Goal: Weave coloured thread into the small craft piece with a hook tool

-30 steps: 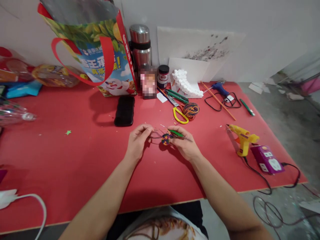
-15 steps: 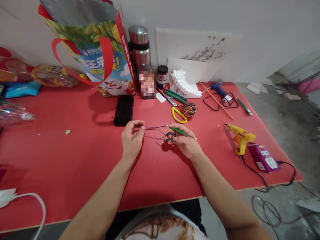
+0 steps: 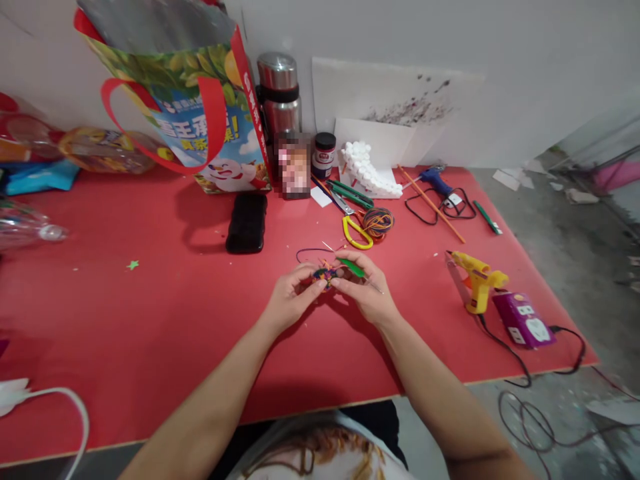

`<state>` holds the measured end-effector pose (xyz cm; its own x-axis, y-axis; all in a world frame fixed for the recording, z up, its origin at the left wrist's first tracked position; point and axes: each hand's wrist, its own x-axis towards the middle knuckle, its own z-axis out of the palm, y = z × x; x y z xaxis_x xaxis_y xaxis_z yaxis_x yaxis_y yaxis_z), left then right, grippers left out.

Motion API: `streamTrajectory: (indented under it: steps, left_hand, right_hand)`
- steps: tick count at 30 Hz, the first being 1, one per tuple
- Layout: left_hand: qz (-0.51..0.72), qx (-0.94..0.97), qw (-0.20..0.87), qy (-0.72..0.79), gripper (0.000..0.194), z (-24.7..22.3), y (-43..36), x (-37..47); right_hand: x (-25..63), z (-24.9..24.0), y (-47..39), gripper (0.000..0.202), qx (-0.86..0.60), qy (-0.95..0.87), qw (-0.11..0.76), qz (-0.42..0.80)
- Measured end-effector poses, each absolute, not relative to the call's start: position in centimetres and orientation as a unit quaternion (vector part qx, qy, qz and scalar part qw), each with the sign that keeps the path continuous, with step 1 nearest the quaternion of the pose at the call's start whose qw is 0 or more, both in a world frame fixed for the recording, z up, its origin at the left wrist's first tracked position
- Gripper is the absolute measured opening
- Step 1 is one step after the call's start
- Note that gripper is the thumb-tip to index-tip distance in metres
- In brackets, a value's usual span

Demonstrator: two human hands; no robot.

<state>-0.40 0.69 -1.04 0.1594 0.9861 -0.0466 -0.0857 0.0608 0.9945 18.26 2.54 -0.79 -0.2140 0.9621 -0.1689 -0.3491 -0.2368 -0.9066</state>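
A small round multicoloured yarn piece [image 3: 326, 275] is pinched between both hands above the red table [image 3: 175, 320]. My left hand [image 3: 293, 297] grips its left edge with thumb and fingers. My right hand [image 3: 367, 287] holds its right side and also keeps a crochet hook with a green handle [image 3: 351, 267] among its fingers. The hook's thin metal tip points up and left. A dark strand of yarn [image 3: 311, 251] loops out behind the piece. Beyond the hands lie yellow-handled scissors [image 3: 357, 233] and a ball of mixed yarn [image 3: 378, 221].
A black phone [image 3: 247, 223] lies behind my left hand. A large bag [image 3: 220, 127], a steel flask [image 3: 283, 100] and a dark jar [image 3: 324, 155] stand at the back. On the right are a yellow glue gun [image 3: 479, 280] and a purple power socket box [image 3: 523, 320].
My left hand has moved right from the stretched strand to the yarn piece and now grips it. The strand has gone slack into a loop. The hook has tilted in my right hand.
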Motion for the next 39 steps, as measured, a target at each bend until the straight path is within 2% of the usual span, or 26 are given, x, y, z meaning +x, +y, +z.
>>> streamTrajectory:
  steps: [3,11,16,23,29,35,39]
  left_hand:
    - [0.464,0.436,0.623,0.453,0.029,-1.5,0.7,-0.3]
    - [0.455,0.372,0.654,0.476,0.041,-2.1,1.5,-0.6]
    - [0.426,0.365,0.669,0.487,0.038,-1.8,1.6,-0.9]
    - [0.420,0.374,0.681,0.469,0.034,-1.5,1.6,-0.8]
    - [0.452,0.361,0.672,0.463,0.032,-2.2,1.7,-0.9]
    - [0.460,0.368,0.666,0.458,0.041,-2.2,1.9,-1.1]
    - [0.451,0.394,0.640,0.481,0.039,-2.2,1.7,-0.8]
  right_hand:
    - [18.2,-0.7,2.6,0.050,-0.410,-0.383,0.469,0.682]
    - [17.7,-1.2,2.6,0.047,-0.400,-0.337,0.471,0.711]
    - [17.8,-1.2,2.8,0.038,-0.387,-0.313,0.474,0.726]
    - [17.6,-1.9,2.9,0.045,-0.427,-0.322,0.485,0.692]
    - [17.3,-2.3,2.9,0.048,-0.418,-0.284,0.479,0.718]
    - [17.3,-2.7,2.9,0.047,-0.426,-0.303,0.481,0.704]
    - [17.4,-2.5,3.0,0.049,-0.424,-0.340,0.473,0.694]
